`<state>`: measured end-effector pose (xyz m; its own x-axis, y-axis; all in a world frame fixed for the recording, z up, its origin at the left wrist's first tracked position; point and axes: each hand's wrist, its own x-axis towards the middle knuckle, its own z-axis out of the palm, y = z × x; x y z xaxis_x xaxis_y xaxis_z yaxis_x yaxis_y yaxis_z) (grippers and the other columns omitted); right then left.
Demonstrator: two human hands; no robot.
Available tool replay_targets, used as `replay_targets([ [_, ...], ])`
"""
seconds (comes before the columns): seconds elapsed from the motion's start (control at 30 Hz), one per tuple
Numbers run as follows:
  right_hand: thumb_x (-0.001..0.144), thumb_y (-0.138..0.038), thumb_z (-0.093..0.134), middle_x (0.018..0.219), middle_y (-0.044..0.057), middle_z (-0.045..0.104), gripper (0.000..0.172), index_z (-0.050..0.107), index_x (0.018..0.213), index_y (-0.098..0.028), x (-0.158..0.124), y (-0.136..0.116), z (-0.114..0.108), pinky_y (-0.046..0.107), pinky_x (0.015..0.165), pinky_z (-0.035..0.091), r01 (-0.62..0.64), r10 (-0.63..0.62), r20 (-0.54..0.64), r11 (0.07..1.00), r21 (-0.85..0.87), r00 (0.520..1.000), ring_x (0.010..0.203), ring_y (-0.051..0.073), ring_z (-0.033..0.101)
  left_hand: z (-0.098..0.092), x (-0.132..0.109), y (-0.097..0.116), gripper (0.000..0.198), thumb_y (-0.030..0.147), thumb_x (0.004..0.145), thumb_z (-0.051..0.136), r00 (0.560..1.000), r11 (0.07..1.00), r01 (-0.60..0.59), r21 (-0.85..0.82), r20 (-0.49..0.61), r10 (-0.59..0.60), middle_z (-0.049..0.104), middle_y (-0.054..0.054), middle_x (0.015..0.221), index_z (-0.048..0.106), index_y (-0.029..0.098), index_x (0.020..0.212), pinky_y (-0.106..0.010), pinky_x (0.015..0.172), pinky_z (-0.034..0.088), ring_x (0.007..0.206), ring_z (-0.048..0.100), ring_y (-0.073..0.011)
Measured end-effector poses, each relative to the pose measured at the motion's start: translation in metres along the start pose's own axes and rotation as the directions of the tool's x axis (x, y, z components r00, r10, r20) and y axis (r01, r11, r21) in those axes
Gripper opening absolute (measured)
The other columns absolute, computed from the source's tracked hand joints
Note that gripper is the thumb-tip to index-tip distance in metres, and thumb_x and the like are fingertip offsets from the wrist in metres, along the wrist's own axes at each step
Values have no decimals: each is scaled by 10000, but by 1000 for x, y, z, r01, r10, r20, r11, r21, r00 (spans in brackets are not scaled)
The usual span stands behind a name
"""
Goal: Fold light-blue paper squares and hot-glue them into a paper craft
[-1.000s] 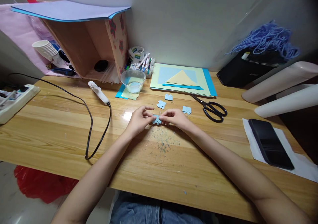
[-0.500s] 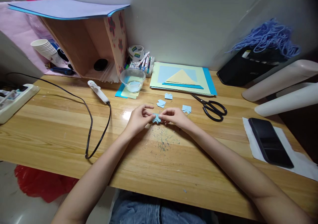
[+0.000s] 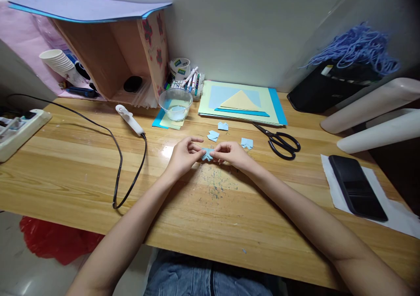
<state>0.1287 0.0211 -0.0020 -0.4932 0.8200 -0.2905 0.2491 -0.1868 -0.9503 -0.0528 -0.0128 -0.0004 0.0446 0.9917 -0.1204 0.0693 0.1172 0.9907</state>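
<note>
A small folded piece of light blue paper (image 3: 207, 154) is pinched between both hands, just above the middle of the wooden table (image 3: 98, 173). My left hand (image 3: 185, 155) grips its left side with thumb and fingertips. On its right side, my right hand (image 3: 230, 154) holds it the same way. Three similar folded blue papers lie beyond the hands: a top one (image 3: 223, 126), a heart-like one (image 3: 213, 135) and a right one (image 3: 246, 143). Black-handled scissors (image 3: 282, 143) rest to the right of them.
A corded white glue gun (image 3: 128, 119) lies at left, its black cable looping forward. Behind stand a clear bowl (image 3: 175, 106), markers (image 3: 193, 84) and stacked paper sheets (image 3: 278, 108). A black phone (image 3: 357, 189) and white rolls (image 3: 377, 130) occupy the right. An open cardboard box (image 3: 152, 47) stands back left.
Hardly anything differs. Both hands keep their pinch on the folded paper in the same place, and the view has shifted very slightly.
</note>
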Motion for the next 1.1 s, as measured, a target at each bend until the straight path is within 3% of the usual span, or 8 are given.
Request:
replay_targets([
  [1.1,678,-412,677,599,33,629,284,586,692,-144,-1,0,3,214,442,382,27,-27,-11,999,-34,1000,497,97,540,-4,2,-2,393,218,661,699,998,1000,6,11,55,-6,654,-37,691,544,115,1007,-250,594,505,615,633,-135],
])
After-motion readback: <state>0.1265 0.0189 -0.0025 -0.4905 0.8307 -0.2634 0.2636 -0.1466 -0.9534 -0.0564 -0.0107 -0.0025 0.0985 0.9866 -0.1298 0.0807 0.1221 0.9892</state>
